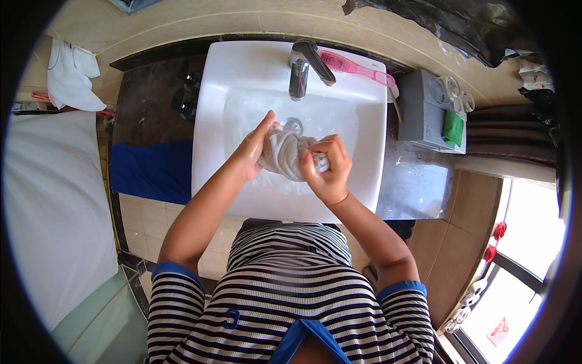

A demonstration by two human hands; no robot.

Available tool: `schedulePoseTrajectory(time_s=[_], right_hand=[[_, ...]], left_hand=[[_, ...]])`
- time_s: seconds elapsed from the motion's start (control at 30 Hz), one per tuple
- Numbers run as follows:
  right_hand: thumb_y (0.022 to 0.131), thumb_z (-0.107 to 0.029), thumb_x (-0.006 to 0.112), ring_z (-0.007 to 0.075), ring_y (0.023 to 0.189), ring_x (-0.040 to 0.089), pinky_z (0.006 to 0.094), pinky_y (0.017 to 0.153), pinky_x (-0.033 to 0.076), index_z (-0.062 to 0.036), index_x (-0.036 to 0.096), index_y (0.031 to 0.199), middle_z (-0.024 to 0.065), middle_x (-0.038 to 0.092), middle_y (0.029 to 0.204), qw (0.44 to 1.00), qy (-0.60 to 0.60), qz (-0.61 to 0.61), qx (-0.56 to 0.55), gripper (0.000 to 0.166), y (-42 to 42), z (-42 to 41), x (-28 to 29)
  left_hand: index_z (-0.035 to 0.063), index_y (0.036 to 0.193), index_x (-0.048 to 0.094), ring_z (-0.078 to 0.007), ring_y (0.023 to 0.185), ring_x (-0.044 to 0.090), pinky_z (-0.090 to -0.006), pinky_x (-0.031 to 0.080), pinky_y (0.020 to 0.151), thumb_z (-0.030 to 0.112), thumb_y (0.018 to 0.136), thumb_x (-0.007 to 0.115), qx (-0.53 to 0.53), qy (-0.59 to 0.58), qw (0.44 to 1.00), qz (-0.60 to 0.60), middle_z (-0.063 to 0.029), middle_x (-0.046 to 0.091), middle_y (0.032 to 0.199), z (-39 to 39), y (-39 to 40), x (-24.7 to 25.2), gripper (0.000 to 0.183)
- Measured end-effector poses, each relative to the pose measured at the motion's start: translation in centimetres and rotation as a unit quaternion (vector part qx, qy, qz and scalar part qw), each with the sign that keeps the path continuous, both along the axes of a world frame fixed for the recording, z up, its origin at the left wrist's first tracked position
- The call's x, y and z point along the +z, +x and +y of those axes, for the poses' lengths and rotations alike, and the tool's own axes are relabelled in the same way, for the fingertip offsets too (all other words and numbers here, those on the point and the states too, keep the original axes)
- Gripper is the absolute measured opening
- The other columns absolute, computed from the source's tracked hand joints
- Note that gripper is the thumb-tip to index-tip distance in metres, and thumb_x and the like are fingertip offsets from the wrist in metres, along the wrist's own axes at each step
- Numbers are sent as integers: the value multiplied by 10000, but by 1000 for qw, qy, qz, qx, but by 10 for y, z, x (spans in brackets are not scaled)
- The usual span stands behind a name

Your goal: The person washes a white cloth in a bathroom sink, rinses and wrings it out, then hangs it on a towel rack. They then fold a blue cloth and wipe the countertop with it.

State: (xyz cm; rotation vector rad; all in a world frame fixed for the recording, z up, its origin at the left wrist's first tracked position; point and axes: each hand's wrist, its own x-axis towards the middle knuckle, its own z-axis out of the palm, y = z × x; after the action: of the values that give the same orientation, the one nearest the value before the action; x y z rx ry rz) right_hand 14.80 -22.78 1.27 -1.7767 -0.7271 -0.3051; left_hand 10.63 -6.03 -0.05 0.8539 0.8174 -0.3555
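Note:
A wet, off-white cloth (284, 152) is bunched and twisted above the basin of a white ceramic sink (209, 164). My right hand (331, 166) clenches its right end, with a wet bunched bit poking out at the fist. At the cloth's left end, my left hand (255, 150) holds it against the palm; the thumb points up and the other fingers are mostly hidden. Just beyond the cloth, the metal drain (292, 125) shows in the basin, which is wet or holds shallow water. A chrome single-lever faucet (300, 73) stands at the back rim, with no stream visible.
A pink hairbrush (352, 68) lies on the sink's back right rim. Right of the sink, a grey box (416, 109) bears a green packet (453, 128) and clear glass-like items. A blue cloth (152, 170) drapes over the dark counter (145, 109) at left, near dark bottles (187, 109).

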Motion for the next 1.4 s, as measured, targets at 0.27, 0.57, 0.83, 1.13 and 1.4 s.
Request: schedulePoseTrajectory(time_s=[0.27,0.57,0.83,1.13,1.4], right_hand=[[673,-66,734,227,624,561,311,560,462,-41,577,808,81,564,724,998,-3,-12,-58,209,4,-11,-1],[840,-368,654,275,1176,459,395,957,413,-100,294,1408,143,454,1259,824,271,492,78,725,-8,-13,-7],[900,-210,614,220,1066,540,385,922,461,-38,524,1148,125,555,1121,671,394,627,48,315,7,-8,-11],[742,-134,708,266,1044,565,396,925,428,-5,574,987,159,576,1068,949,232,184,108,308,8,-5,24],[578,-34,693,315,847,622,391,694,519,-53,588,698,97,619,897,979,74,-102,158,161,4,7,54]], left_hand=[[66,1278,466,-363,1177,517,-657,437,866,636,864,483,15,-251,966,-59,-153,520,1276,-4,-21,6,704],[42,1081,527,-169,947,550,-291,450,849,160,765,771,119,352,864,-341,-63,549,1037,-21,-22,25,417],[51,1023,507,-262,1051,505,-391,390,950,146,768,695,140,451,762,-443,-175,528,1129,-49,-37,26,331],[89,890,546,-217,948,569,-380,463,876,390,931,560,355,-78,916,-169,-80,599,994,-49,-28,43,305],[40,949,613,-196,781,653,-309,548,706,390,965,453,125,-300,933,-152,-93,651,885,-19,-22,13,385]])
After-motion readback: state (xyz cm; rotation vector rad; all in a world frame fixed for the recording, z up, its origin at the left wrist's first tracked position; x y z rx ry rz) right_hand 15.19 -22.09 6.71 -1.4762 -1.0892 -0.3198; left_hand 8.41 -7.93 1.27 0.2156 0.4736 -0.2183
